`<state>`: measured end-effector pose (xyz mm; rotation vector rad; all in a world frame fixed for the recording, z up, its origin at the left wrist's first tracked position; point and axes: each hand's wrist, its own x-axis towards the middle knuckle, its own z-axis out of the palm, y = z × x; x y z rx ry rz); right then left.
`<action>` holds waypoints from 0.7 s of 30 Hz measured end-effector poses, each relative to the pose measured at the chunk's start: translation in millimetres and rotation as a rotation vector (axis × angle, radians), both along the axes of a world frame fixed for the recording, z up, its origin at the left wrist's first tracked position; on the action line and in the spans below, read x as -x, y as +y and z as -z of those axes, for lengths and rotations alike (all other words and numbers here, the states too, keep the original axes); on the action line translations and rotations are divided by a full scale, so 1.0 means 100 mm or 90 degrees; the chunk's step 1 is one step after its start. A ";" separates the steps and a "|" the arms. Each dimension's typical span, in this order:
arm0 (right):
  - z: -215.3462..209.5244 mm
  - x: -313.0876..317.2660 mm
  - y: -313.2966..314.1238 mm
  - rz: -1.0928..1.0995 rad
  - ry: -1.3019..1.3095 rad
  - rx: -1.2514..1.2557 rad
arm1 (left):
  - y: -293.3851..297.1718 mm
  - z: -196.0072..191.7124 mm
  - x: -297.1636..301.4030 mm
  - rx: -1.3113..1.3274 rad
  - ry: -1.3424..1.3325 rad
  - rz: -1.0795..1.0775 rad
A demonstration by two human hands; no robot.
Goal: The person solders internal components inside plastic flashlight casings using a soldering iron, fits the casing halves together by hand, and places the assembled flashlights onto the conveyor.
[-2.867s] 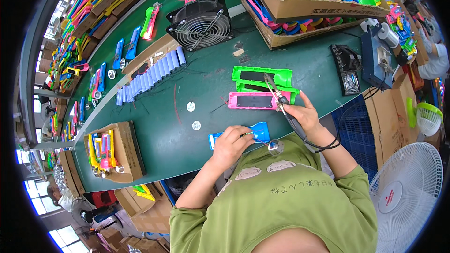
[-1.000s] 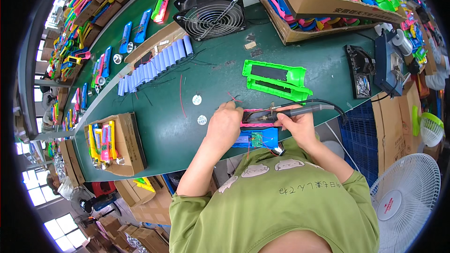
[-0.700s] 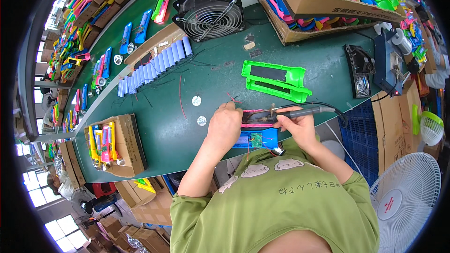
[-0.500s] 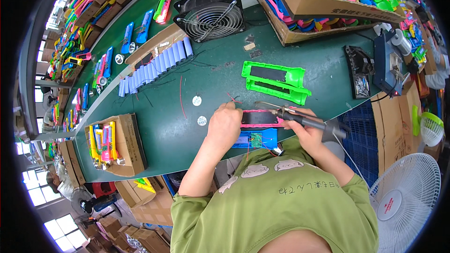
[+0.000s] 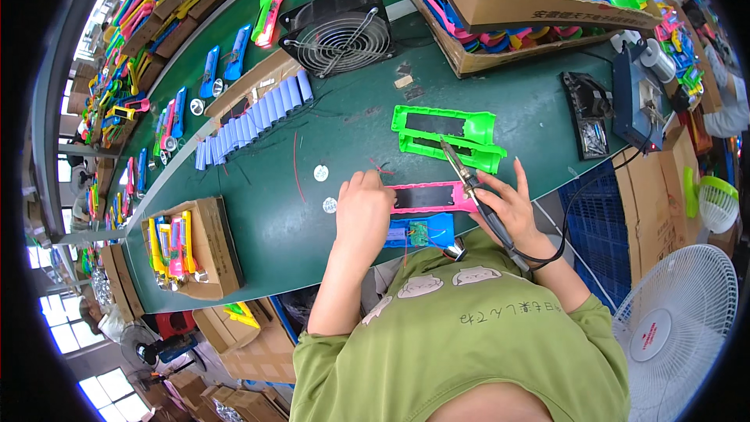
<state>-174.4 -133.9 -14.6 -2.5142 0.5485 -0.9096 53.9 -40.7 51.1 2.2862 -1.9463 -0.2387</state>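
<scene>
My left hand (image 5: 366, 207) is closed with curled fingers on the left end of a pink plastic housing (image 5: 437, 197) that has a black strip inside. A soldering iron (image 5: 486, 209) rests in my right hand (image 5: 512, 205), held near the thumb while some fingers stretch out. Its metal tip points away from me, over the green housings (image 5: 451, 141). Close to my body, below the pink piece, lies a blue housing (image 5: 441, 228) with a purple battery cell (image 5: 397, 234), a green circuit board (image 5: 419, 233) and thin wires. Short red wires (image 5: 380, 166) lie just beyond my left fingers.
A row of purple battery cells (image 5: 254, 119) lies at the left, near a black fan (image 5: 337, 35). Cardboard boxes of coloured housings stand at the far right (image 5: 539, 14) and near left (image 5: 223, 246). A blue soldering station (image 5: 637, 98) sits at the right edge, beside a black tray (image 5: 586, 117).
The soldering iron has swung from pointing left over the pink housing to pointing away from me. My right fingers have spread. My left hand stays at the housing's left end.
</scene>
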 end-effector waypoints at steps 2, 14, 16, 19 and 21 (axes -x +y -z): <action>0.00 -0.01 -0.01 0.009 -0.025 -0.020 | 0.03 -0.16 0.09 0.056 0.081 0.074; -0.03 -0.17 0.01 -0.040 -0.115 -0.068 | 0.21 0.32 0.48 0.295 0.266 0.080; -0.01 -0.18 -0.02 -0.075 -0.099 -0.105 | 0.12 0.29 0.50 0.241 0.139 -0.001; -0.05 -0.18 -0.03 -0.117 -0.101 -0.070 | 0.06 0.34 0.47 0.192 0.139 -0.054; -0.14 -0.09 -0.08 -0.108 -0.114 -0.067 | 0.05 0.34 0.40 0.148 0.168 -0.079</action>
